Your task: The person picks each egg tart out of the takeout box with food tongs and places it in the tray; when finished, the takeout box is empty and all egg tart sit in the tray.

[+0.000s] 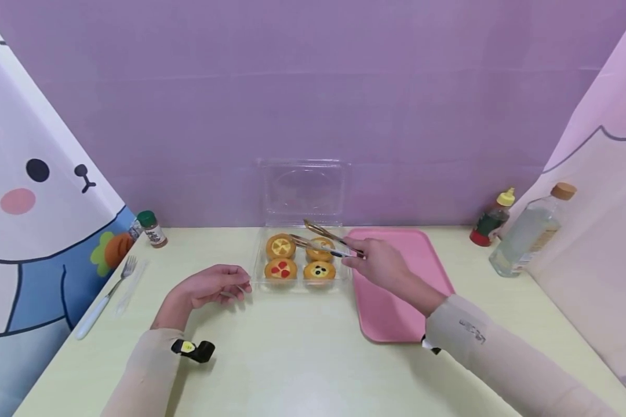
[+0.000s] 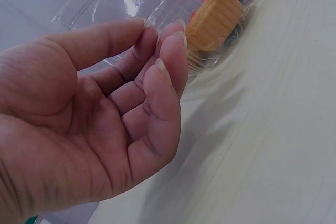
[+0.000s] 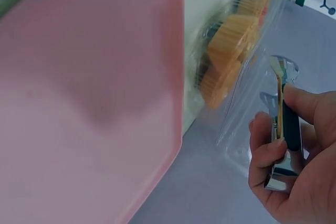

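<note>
A clear plastic clamshell box (image 1: 302,288) stands on the table with its lid (image 1: 306,194) raised at the back. Several tarts sit inside: one with red pieces (image 1: 280,269), one with black dots (image 1: 320,270), one with yellow wedges (image 1: 280,247), and another (image 1: 320,248) partly behind the tongs. Thumb and forefinger of my left hand (image 1: 216,286) pinch the box's left rim, plainly seen in the left wrist view. My right hand (image 1: 378,263) grips metal tongs with dark handles (image 3: 290,124). Their tips are spread apart above the back tarts.
A pink tray (image 1: 391,313) lies right of the box, under my right forearm. Farther right stand a yellow-capped sauce bottle (image 1: 492,220) and a clear bottle with a brown cap (image 1: 529,234). On the left are a green-capped shaker (image 1: 153,229) and a fork (image 1: 106,296).
</note>
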